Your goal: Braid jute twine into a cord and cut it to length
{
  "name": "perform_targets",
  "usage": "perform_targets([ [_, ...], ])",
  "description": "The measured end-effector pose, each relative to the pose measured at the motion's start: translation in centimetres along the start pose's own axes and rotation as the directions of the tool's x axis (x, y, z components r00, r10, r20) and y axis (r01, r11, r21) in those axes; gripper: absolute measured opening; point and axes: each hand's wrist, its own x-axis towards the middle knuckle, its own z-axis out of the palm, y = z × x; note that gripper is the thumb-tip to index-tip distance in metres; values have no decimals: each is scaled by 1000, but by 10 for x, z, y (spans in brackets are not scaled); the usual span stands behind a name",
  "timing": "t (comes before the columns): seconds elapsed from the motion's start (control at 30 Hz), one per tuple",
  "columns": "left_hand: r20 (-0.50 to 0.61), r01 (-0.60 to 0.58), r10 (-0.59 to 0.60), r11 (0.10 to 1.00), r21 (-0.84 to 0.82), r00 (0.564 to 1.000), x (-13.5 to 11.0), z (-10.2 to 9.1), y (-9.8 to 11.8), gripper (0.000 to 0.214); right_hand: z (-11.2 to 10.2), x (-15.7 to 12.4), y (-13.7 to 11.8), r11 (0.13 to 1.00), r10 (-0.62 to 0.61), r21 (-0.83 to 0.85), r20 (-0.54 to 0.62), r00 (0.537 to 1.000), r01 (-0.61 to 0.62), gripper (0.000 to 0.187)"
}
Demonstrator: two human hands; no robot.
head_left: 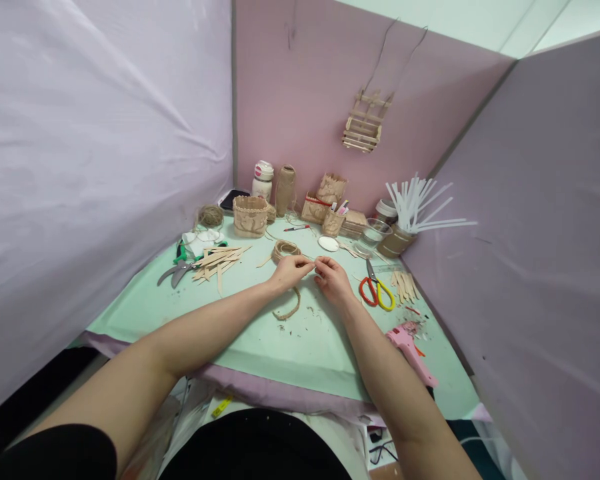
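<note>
My left hand (291,272) and my right hand (331,277) meet above the middle of the table, fingertips pinched close together. Between them runs a thin strand of jute twine, partly covered by the fingers. Just behind the left hand lies a coil of jute twine (285,249). A curved length of braided twine (293,308) rests on the cloth below the hands, its upper end reaching towards them. To the right of my right hand are scissors (377,288) with one red and one yellow handle.
Pruning shears (179,272) and wooden sticks (217,261) lie left. A pink glue gun (411,352) lies at the right edge. Behind stand a woven basket (250,217), a clear cup (374,235) and a jar of white glue sticks (397,241). Partition walls close in both sides.
</note>
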Motion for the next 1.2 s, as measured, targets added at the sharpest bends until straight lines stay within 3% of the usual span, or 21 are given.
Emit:
perform_targets([
  [0.37, -64, -56, 57, 998, 28, 996, -2, 0, 2, 25, 4, -2, 2, 985, -60, -166, -84, 995, 45, 31],
  [0.77, -85, 37, -51, 986, -164, 995, 5, 3, -10, 21, 2, 1, 6, 982, -66, -180, -38, 997, 58, 30],
  [1.2, -10, 6, -9, 963, -271, 1000, 4, -1, -9, 24, 3, -1, 3, 981, -53, -188, -54, 997, 42, 29],
])
